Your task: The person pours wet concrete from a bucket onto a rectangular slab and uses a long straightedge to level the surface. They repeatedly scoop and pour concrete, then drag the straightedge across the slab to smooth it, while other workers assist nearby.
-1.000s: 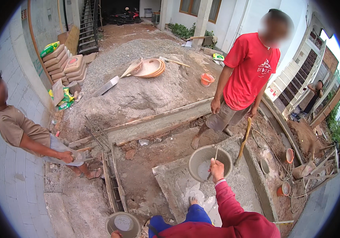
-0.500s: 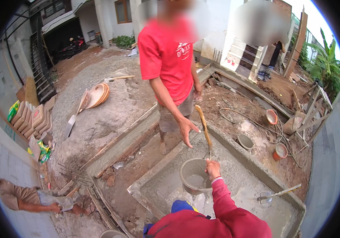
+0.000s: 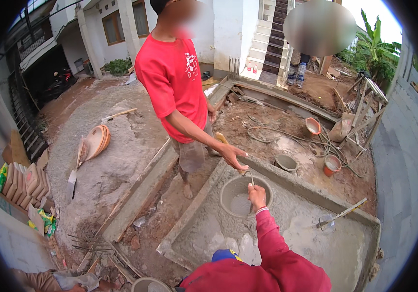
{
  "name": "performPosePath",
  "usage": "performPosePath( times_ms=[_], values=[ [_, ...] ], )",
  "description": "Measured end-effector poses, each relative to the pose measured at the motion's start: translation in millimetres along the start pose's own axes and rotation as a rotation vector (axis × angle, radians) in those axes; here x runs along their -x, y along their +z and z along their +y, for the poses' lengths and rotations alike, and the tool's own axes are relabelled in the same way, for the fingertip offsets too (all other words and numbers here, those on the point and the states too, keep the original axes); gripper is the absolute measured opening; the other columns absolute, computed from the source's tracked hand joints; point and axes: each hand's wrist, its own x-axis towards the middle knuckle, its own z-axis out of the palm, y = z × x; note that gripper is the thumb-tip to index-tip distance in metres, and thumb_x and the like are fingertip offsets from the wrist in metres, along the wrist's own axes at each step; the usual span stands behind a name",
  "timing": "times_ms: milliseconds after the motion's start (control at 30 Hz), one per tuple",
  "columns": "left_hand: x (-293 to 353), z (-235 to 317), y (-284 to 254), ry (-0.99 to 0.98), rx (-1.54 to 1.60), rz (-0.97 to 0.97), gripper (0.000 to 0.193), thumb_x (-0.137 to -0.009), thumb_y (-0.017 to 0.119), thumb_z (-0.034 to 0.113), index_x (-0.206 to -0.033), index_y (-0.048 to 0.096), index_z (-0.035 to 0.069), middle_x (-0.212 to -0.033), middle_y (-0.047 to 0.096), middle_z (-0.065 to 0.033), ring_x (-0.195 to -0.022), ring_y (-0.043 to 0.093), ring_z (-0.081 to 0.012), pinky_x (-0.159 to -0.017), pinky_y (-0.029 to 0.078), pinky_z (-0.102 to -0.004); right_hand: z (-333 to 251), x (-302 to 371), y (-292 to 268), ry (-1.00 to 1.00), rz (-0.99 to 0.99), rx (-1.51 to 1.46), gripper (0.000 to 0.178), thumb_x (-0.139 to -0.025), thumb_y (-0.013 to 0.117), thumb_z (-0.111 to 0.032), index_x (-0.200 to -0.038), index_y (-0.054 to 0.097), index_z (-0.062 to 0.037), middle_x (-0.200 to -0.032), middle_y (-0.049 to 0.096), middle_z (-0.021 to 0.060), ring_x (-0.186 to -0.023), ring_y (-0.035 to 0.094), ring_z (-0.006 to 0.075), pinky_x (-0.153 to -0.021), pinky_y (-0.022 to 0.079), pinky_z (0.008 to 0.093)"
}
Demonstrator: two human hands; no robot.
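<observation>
My right hand [image 3: 256, 196], at the end of a dark red sleeve, is closed around the thin wire handle [image 3: 251, 173] of a grey bucket [image 3: 224, 206]. Wet grey residue lies inside the bucket, which sits in the wet mortar [image 3: 311, 248] of a shallow walled trough. Across from me, a co-worker in a red T-shirt [image 3: 172, 82] stretches an open hand [image 3: 232, 155] toward the bucket's handle. Partly hidden behind that hand is a wooden stick [image 3: 222, 138]. My left hand is out of view.
The trough's raised wall [image 3: 326, 195] bounds the mortar. A long-handled tool [image 3: 343, 213] lies at its right. Beyond stand a grey bucket [image 3: 286, 163], orange buckets [image 3: 332, 165] and a coiled hose [image 3: 272, 137]. Stacked bags [image 3: 26, 185] are at left. Another bucket rim [image 3: 150, 284] shows at the lower edge.
My view has shifted. The co-worker's hand has come nearer to the bucket's handle and now covers much of the wooden stick. My right hand keeps its hold.
</observation>
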Motion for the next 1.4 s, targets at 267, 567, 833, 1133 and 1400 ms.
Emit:
performPosePath(
  times_ms=[267,567,833,1133,1400],
  values=[
    [-26,8,-18,-0.008,0.02,-0.034,0.014,-0.085,0.06,0.012,-0.092,0.062,0.0,-0.067,0.058,-0.0059,-0.052,0.05,-0.0159,-0.044,0.04,-0.0304,-52,15,13,0.036,-0.03,-0.177,0.038,-0.095,0.061,-0.03,-0.069,0.059,-0.003,-0.06,0.052,0.0004,-0.049,0.047,0.0105,-0.047,0.043,0.0281],
    [-45,11,-52,0.001,0.041,-0.043,0.017,-0.086,0.061,0.013,-0.095,0.063,-0.001,-0.069,0.06,-0.006,-0.054,0.051,-0.0152,-0.045,0.04,-0.0295,-57,64,36,0.191,-0.076,-0.256,0.037,-0.094,0.063,-0.028,-0.068,0.06,-0.0009,-0.061,0.055,0.0034,-0.05,0.05,0.0132,-0.047,0.043,0.0302],
    [-47,19,-71,0.011,0.098,-0.103,0.02,-0.086,0.062,0.014,-0.098,0.064,-0.002,-0.071,0.061,-0.0061,-0.056,0.051,-0.0145,-0.046,0.04,-0.0288,-23,88,29,0.288,-0.001,-0.204,0.035,-0.095,0.062,-0.027,-0.068,0.058,-0.0045,-0.06,0.052,0.0014,-0.047,0.046,0.0119,-0.044,0.041,0.029],
    [-4,39,-22,-0.173,0.14,-0.613,0.055,-0.095,0.057,0.011,-0.146,0.039,0.003,-0.083,0.062,-0.0068,-0.068,0.053,-0.0137,-0.061,0.045,-0.028,133,133,-69,0.365,0.281,-0.037,0.032,-0.098,0.057,-0.026,-0.076,0.06,-0.0029,-0.065,0.054,0.0034,-0.051,0.051,0.0156,-0.049,0.045,0.0319],
    [64,23,90,-0.201,-0.184,-0.91,0.057,-0.092,0.059,0.006,-0.146,0.041,0.006,-0.083,0.062,-0.003,-0.063,0.049,-0.0075,-0.057,0.04,-0.0225,288,208,-150,0.72,0.411,-0.165,0.023,-0.099,0.054,-0.022,-0.084,0.056,-0.0048,-0.068,0.055,0.0042,-0.056,0.053,0.017,-0.051,0.044,0.0328]
  ],
)
